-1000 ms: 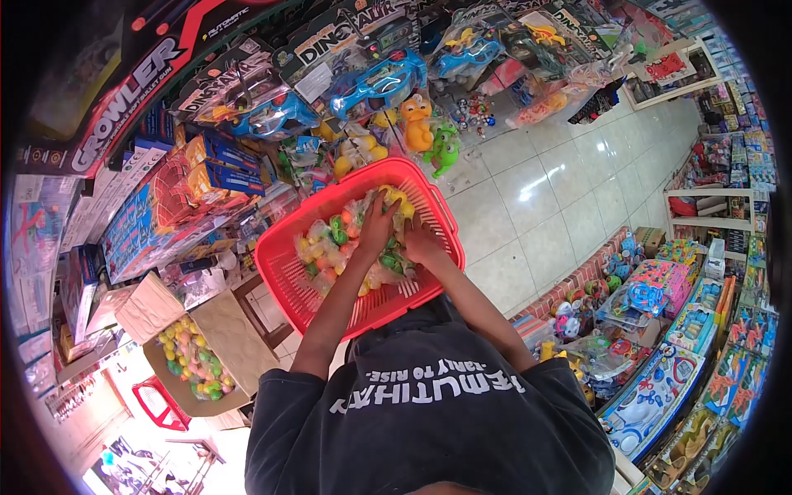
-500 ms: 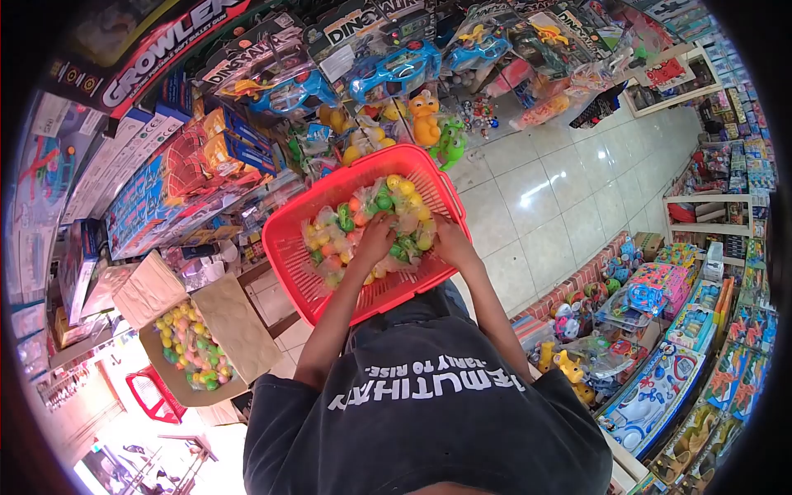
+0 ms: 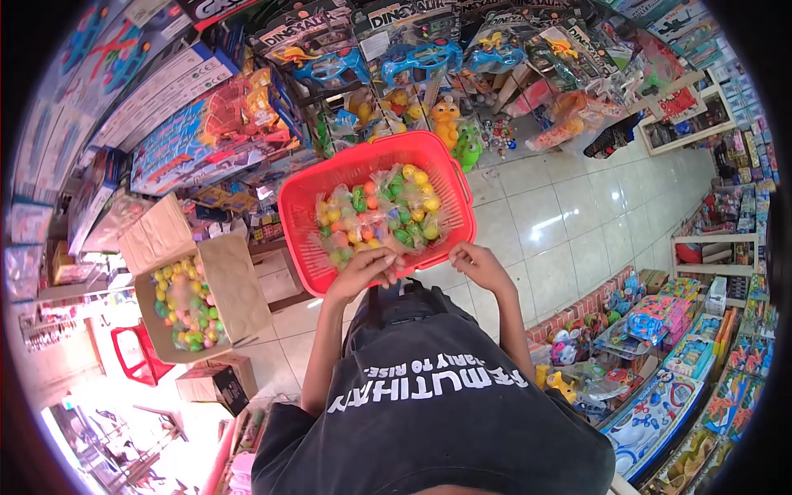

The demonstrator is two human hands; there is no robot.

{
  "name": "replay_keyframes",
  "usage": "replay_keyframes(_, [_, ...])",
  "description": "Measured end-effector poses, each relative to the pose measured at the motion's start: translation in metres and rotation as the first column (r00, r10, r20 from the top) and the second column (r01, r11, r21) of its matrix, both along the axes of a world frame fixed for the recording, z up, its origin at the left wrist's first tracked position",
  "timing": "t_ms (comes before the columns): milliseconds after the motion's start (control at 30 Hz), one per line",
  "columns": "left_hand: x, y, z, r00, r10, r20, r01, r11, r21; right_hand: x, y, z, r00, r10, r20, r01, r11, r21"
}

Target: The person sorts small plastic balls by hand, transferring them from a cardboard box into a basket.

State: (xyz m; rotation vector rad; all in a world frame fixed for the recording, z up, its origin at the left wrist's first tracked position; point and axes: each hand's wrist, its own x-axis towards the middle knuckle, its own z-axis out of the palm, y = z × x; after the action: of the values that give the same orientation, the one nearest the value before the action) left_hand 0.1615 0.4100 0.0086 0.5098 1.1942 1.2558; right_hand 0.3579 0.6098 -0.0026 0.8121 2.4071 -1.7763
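A red plastic basket stands in front of me, holding small clear plastic bags of yellow, green and orange balls. My left hand is over the near side of the basket, its fingers curled and pressed together. To the right, my right hand is at the basket's near right corner, also closed in a pinch. What either hand holds, if anything, is too small to make out. The two hands are a short way apart.
An open cardboard box with more coloured balls stands at left. Hanging toy packs and two toy figures, one orange and one green, are beyond the basket. Toy shelves line the right side of the tiled floor.
Both hands have come out from among the bagged balls and drawn back towards my body, to the basket's near edge. The view has shifted slightly.
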Motion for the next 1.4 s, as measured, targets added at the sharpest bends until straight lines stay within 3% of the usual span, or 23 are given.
replay_keyframes(33, [0.007, -0.006, 0.004, 0.997, -0.056, 0.050, 0.057, 0.998, -0.016, 0.010, 0.000, -0.010, 0.998, 0.055, 0.031, -0.052, 0.997, -0.065])
replay_keyframes(67, [0.016, -0.009, 0.004, 0.998, -0.038, 0.043, 0.038, 0.999, -0.013, 0.020, 0.001, -0.025, 0.997, 0.073, 0.025, -0.071, 0.996, -0.061])
replay_keyframes(133, [0.036, -0.018, -0.002, 0.987, -0.158, -0.023, 0.156, 0.985, -0.068, 0.037, -0.003, -0.065, 0.971, 0.207, 0.120, -0.190, 0.971, -0.142])
replay_keyframes(200, [0.057, -0.027, -0.027, 0.980, -0.192, -0.052, 0.187, 0.978, -0.094, 0.048, -0.008, -0.099, 0.948, 0.274, 0.161, -0.254, 0.958, -0.132])
replay_keyframes(267, [0.083, -0.033, -0.057, 0.971, -0.215, -0.109, 0.202, 0.972, -0.122, 0.058, -0.019, -0.141, 0.897, 0.296, 0.329, -0.285, 0.955, -0.081])
replay_keyframes(333, [0.108, -0.049, -0.119, 0.978, -0.162, -0.130, 0.143, 0.980, -0.139, 0.068, -0.037, -0.173, 0.906, 0.285, 0.315, -0.255, 0.958, -0.132])
replay_keyframes(400, [0.132, -0.072, -0.185, 0.841, 0.035, -0.540, -0.102, 0.990, -0.094, 0.076, -0.058, -0.204, 0.917, 0.271, 0.294, -0.227, 0.958, -0.178])
replay_keyframes(467, [0.148, -0.096, -0.203, 0.837, 0.046, -0.545, -0.165, 0.971, -0.172, 0.090, -0.078, -0.235, 0.868, 0.285, 0.407, -0.216, 0.954, -0.208])
replay_keyframes(567, [0.164, -0.136, -0.224, 0.825, 0.038, -0.563, -0.245, 0.923, -0.297, 0.113, -0.096, -0.276, 0.788, 0.435, 0.436, -0.464, 0.885, -0.045])
replay_keyframes(600, [0.168, -0.153, -0.231, 0.815, 0.015, -0.579, -0.261, 0.902, -0.344, 0.114, -0.098, -0.275, 0.784, 0.448, 0.429, -0.478, 0.877, -0.042])
replay_keyframes(667, [0.177, -0.186, -0.243, 0.784, 0.043, -0.619, -0.341, 0.863, -0.372, 0.112, -0.101, -0.265, 0.739, 0.455, 0.496, -0.346, 0.889, -0.300])
replay_keyframes(767, [0.198, -0.240, -0.298, 0.765, 0.131, -0.630, -0.458, 0.799, -0.390, 0.111, -0.103, -0.253, 0.795, 0.330, 0.509, -0.183, 0.931, -0.317])
replay_keyframes(833, [0.202, -0.259, -0.301, 0.768, 0.207, -0.607, -0.513, 0.765, -0.389, 0.112, -0.108, -0.247, 0.799, 0.238, 0.553, -0.059, 0.945, -0.322])
replay_keyframes(900, [0.206, -0.276, -0.301, 0.864, 0.214, -0.455, -0.455, 0.719, -0.526, 0.110, -0.114, -0.247, 0.772, 0.256, 0.582, -0.098, 0.952, -0.289])
replay_keyframes(1000, [0.205, -0.299, -0.296, 0.818, 0.320, -0.478, -0.543, 0.703, -0.459, 0.099, -0.135, -0.252, 0.733, 0.267, 0.626, -0.148, 0.960, -0.236])
replay_keyframes(1067, [0.203, -0.323, -0.292, 0.783, 0.314, -0.537, -0.562, 0.727, -0.395, 0.092, -0.159, -0.255, 0.794, 0.180, 0.581, -0.073, 0.977, -0.203])
replay_keyframes(1167, [0.195, -0.356, -0.254, 0.751, 0.392, -0.532, -0.624, 0.684, -0.377, 0.065, -0.207, -0.265, 0.854, 0.153, 0.497, -0.101, 0.986, -0.130])
replay_keyframes(1200, [0.192, -0.370, -0.243, 0.786, 0.411, -0.462, -0.607, 0.652, -0.454, 0.057, -0.229, -0.265, 0.889, 0.152, 0.432, -0.107, 0.986, -0.128])
replay_keyframes(1267, [0.188, -0.401, -0.241, 0.808, 0.442, -0.389, -0.589, 0.613, -0.527, 0.035, -0.270, -0.257, 0.887, 0.221, 0.405, -0.183, 0.974, -0.131])
replay_keyframes(1333, [0.188, -0.436, -0.258, 0.739, 0.425, -0.523, -0.662, 0.602, -0.447, 0.018, -0.309, -0.244, 0.875, 0.326, 0.359, -0.296, 0.945, -0.137])
replay_keyframes(1400, [0.187, -0.457, -0.256, 0.726, 0.441, -0.528, -0.681, 0.567, -0.463, 0.000, -0.341, -0.229, 0.843, 0.411, 0.346, -0.356, 0.910, -0.213])
